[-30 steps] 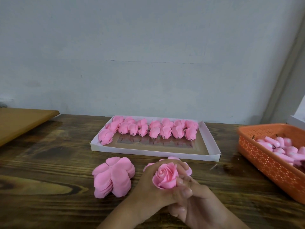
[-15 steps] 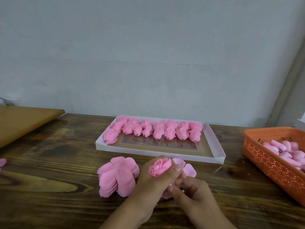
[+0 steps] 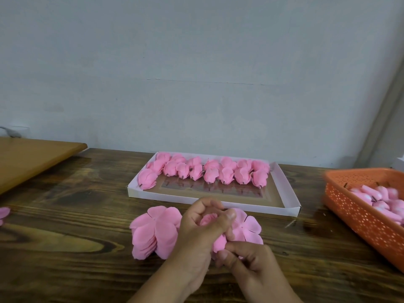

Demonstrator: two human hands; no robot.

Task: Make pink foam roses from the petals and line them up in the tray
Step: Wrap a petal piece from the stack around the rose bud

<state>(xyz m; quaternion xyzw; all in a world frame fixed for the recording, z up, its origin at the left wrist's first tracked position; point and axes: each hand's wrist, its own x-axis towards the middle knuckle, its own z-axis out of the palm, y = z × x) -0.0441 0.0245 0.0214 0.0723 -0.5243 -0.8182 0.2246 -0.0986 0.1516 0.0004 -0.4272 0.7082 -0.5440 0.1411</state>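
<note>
Head view shows your left hand [image 3: 200, 228] and right hand [image 3: 247, 262] both gripping an unfinished rose [image 3: 218, 241] over the bench [image 3: 65, 248], while the tray [image 3: 286, 193] holds two back rows of roses [image 3: 209, 170], its front half unfilled, and a petal stack [image 3: 153, 232] lies beside you.

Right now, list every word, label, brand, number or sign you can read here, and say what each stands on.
None can be read. The white tray, the orange basket, the pink foam roses, the stack of petals, the wooden table and the wall show no lettering.
</note>
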